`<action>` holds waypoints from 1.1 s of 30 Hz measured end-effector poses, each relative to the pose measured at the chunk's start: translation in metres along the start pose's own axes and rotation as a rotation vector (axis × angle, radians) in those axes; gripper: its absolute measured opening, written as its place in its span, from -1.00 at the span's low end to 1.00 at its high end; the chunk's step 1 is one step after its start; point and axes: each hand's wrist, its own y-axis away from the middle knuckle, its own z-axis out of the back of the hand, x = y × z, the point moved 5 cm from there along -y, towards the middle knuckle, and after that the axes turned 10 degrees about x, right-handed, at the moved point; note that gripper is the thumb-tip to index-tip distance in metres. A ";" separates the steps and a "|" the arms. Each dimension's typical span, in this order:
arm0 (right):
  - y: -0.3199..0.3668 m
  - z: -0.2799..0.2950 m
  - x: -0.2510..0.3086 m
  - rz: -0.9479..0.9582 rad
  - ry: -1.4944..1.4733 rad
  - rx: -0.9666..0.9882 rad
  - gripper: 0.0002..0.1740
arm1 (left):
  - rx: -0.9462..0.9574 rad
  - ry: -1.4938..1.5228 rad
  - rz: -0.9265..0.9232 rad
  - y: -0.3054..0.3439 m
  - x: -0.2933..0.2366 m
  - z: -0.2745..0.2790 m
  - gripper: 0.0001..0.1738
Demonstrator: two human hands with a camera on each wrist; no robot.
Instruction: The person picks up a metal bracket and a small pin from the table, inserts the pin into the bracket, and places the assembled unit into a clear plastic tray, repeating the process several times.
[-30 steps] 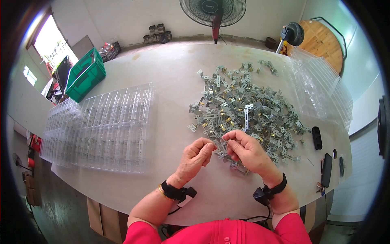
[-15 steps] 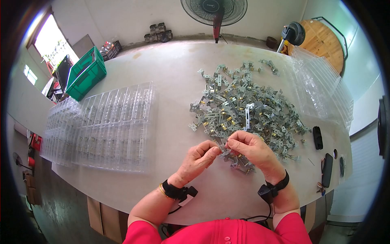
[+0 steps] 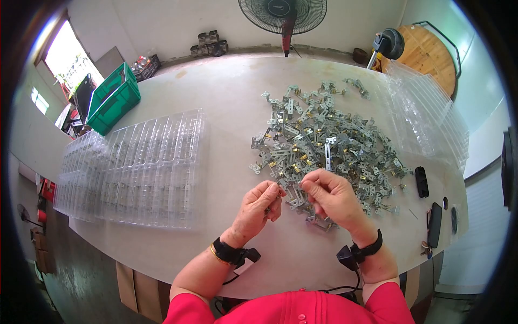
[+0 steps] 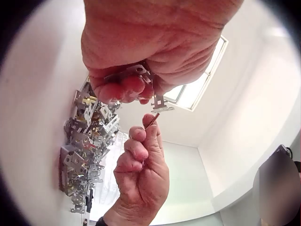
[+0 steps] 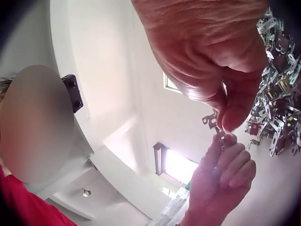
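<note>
Over the near edge of a heap of small metal brackets, my two hands face each other with fingertips close together. My left hand holds a silvery metal bracket in its curled fingers. A flat, notched end of metal sticks out beyond its thumb. Between thumb and fingertip, my right hand pinches a thin copper-brown pin-like piece, its tip right at that notched end. In the right wrist view, the notched metal shows between both hands' fingertips.
Clear plastic compartment trays with rows of parts lie at left, a green crate behind them. More clear trays lie at right. A black object and a dark case rest near the right edge. A fan stands beyond the table.
Half a second ago the hands met closer together over the heap's near edge. Since then the left hand has drawn back left, the right slightly up and left, opening a gap between them.
</note>
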 end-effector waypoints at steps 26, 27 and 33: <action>0.009 -0.002 0.015 0.010 0.403 -0.031 -0.91 | -0.071 -0.261 -0.030 0.001 -0.003 0.002 -0.68; 0.008 0.000 0.014 0.010 0.403 -0.031 -0.91 | -0.071 -0.260 -0.029 0.001 -0.003 0.002 -0.68; 0.009 -0.010 0.030 0.396 0.553 0.133 -0.91 | -0.028 -0.212 0.091 0.002 0.002 -0.004 -0.66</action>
